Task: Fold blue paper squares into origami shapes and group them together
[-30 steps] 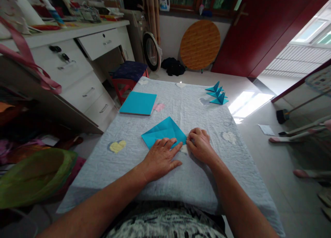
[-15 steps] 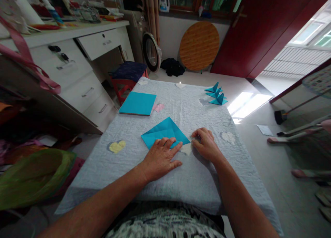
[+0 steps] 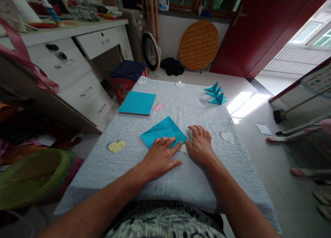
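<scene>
A blue sheet of origami paper [image 3: 162, 129], creased and partly folded, lies on the cloth-covered table in front of me. My left hand [image 3: 161, 157] rests flat on its near edge with the fingers spread, hiding part of that edge. At the paper's right corner is my right hand [image 3: 200, 143], its thumb at the tip and its other fingers stretched out over the cloth. A stack of blue paper [image 3: 138, 103] sits farther back on the left. Several folded blue paper pieces [image 3: 217, 96] stand in a row at the far right edge of the table.
The table has a pale quilted cloth [image 3: 103, 172] with heart patches. To the left are a white drawer desk [image 3: 85, 90], a red stool [image 3: 121, 88] and a green-lined bin [image 3: 36, 179]. A washing machine [image 3: 150, 52] and a round wooden board [image 3: 199, 45] stand behind.
My right hand has shifted a little left to the paper's right corner, and its curled fingers have straightened out. My left hand stays in place on the paper.
</scene>
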Tool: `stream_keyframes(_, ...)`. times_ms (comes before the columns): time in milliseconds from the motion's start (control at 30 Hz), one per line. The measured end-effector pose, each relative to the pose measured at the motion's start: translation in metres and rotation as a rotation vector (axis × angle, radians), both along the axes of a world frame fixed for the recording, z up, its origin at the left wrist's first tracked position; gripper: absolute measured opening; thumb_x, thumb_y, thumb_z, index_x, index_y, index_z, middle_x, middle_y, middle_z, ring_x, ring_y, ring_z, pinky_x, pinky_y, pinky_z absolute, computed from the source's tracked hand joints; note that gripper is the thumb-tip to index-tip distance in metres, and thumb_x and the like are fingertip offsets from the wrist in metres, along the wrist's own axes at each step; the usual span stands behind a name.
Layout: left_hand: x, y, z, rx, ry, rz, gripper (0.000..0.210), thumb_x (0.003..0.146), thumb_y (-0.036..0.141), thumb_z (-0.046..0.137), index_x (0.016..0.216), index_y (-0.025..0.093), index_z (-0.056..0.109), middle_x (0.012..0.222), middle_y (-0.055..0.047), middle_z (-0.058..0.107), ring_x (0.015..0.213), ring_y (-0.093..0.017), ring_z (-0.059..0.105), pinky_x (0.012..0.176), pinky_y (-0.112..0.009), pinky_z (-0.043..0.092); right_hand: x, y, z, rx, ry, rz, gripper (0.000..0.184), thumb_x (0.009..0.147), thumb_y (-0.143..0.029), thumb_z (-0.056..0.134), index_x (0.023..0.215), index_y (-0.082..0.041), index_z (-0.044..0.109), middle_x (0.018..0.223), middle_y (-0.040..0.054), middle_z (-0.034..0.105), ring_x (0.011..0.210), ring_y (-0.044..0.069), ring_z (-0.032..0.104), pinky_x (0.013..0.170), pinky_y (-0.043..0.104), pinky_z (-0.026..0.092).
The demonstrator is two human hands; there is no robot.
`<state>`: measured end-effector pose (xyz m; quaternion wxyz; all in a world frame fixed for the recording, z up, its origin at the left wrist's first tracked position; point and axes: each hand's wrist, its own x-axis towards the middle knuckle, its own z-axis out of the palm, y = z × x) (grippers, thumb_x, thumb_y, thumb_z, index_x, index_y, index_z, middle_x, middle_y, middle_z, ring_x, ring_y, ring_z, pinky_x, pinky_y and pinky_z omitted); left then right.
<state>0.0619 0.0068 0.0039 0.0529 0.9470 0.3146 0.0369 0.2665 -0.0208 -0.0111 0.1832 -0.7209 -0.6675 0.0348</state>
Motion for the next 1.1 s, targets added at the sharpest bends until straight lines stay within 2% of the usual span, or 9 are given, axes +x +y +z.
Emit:
stream_keyframes(200, 0.000, 0.001, -0.002, 0.003, -0.013, -0.002, 0.062, 0.094, 0.059, 0.051, 0.148, 0.030, 0.043, 0.144, -0.009, 0.048, 0.125, -0.031, 0.042, 0.102, -0.047, 0.037, 0.022, 0.000, -0.002, 0.049, -0.020, -0.074, 0.048, 0.087, -0.023, 0.051, 0.135, -0.024, 0.047, 0.138, 0.0149, 0.051, 0.135, 0.037, 0.036, 0.110, 0.063, 0.020)
stream_keyframes(300, -0.001, 0.001, -0.003, 0.004, -0.024, -0.007, 0.063, 0.094, 0.060, 0.051, 0.148, 0.030, 0.043, 0.144, -0.010, 0.048, 0.125, -0.031, 0.042, 0.102, -0.048, 0.037, 0.025, 0.002, 0.007, 0.262, 0.083, -0.121, 0.048, 0.078, -0.013, 0.051, 0.126, -0.019, 0.052, 0.129, 0.0154, 0.055, 0.125, 0.035, 0.044, 0.106, 0.059, 0.029)
stream_keyframes(367, -0.002, 0.001, -0.004, -0.001, -0.031, -0.006, 0.063, 0.093, 0.059, 0.053, 0.148, 0.030, 0.042, 0.145, -0.010, 0.048, 0.125, -0.032, 0.043, 0.102, -0.048, 0.037, 0.019, 0.002, 0.015, 0.421, 0.219, -0.053, 0.039, 0.078, -0.011, 0.049, 0.115, -0.019, 0.056, 0.122, 0.0134, 0.058, 0.118, 0.031, 0.050, 0.102, 0.052, 0.037)
stream_keyframes(400, -0.002, 0.000, -0.004, -0.003, -0.033, -0.006, 0.063, 0.094, 0.058, 0.053, 0.149, 0.030, 0.042, 0.145, -0.010, 0.047, 0.126, -0.032, 0.043, 0.102, -0.049, 0.037, 0.014, 0.002, 0.018, 0.469, 0.308, 0.033, 0.034, 0.079, -0.010, 0.048, 0.110, -0.019, 0.058, 0.115, 0.0119, 0.060, 0.111, 0.028, 0.053, 0.097, 0.046, 0.042)
stream_keyframes(500, -0.002, 0.000, -0.004, -0.001, -0.037, -0.003, 0.063, 0.094, 0.057, 0.054, 0.149, 0.029, 0.041, 0.146, -0.012, 0.046, 0.126, -0.033, 0.044, 0.102, -0.049, 0.038, -0.003, 0.001, 0.023, 0.337, 0.520, 0.326, 0.024, 0.082, -0.006, 0.042, 0.092, -0.021, 0.059, 0.086, 0.0036, 0.061, 0.080, 0.018, 0.059, 0.075, 0.031, 0.047)
stream_keyframes(567, -0.002, -0.001, -0.002, 0.002, -0.041, -0.002, 0.063, 0.094, 0.056, 0.054, 0.149, 0.029, 0.041, 0.146, -0.012, 0.047, 0.126, -0.032, 0.045, 0.103, -0.049, 0.038, -0.012, 0.001, 0.021, 0.240, 0.521, 0.402, 0.023, 0.083, -0.006, 0.042, 0.088, -0.020, 0.058, 0.082, 0.0026, 0.059, 0.075, 0.017, 0.058, 0.071, 0.029, 0.045)
stream_keyframes(667, -0.004, -0.003, 0.000, -0.005, -0.044, -0.014, 0.064, 0.094, 0.057, 0.054, 0.148, 0.026, 0.041, 0.143, -0.012, 0.051, 0.126, -0.031, 0.047, 0.104, -0.048, 0.038, -0.016, 0.000, 0.015, 0.154, 0.442, 0.429, 0.023, 0.083, -0.005, 0.042, 0.090, -0.019, 0.059, 0.083, 0.0033, 0.059, 0.076, 0.017, 0.057, 0.071, 0.029, 0.045)
stream_keyframes(800, -0.018, -0.009, 0.001, -0.029, -0.042, -0.008, 0.066, 0.094, 0.056, 0.054, 0.145, 0.014, 0.045, 0.141, -0.014, 0.055, 0.127, -0.030, 0.049, 0.107, -0.047, 0.037, -0.016, 0.000, 0.015, 0.113, 0.314, 0.478, 0.024, 0.085, -0.006, 0.043, 0.095, -0.018, 0.061, 0.088, 0.0059, 0.061, 0.083, 0.019, 0.057, 0.079, 0.032, 0.046)
stream_keyframes(1100, -0.074, -0.024, 0.002, 0.003, -0.036, -0.015, 0.069, 0.089, 0.055, 0.063, 0.140, 0.011, 0.051, 0.140, -0.015, 0.058, 0.127, -0.030, 0.053, 0.108, -0.044, 0.040, -0.038, -0.010, 0.039, -0.085, -0.160, 0.513, 0.021, 0.099, -0.025, 0.047, 0.094, -0.020, 0.067, 0.090, 0.0068, 0.061, 0.086, 0.022, 0.053, 0.079, 0.035, 0.042)
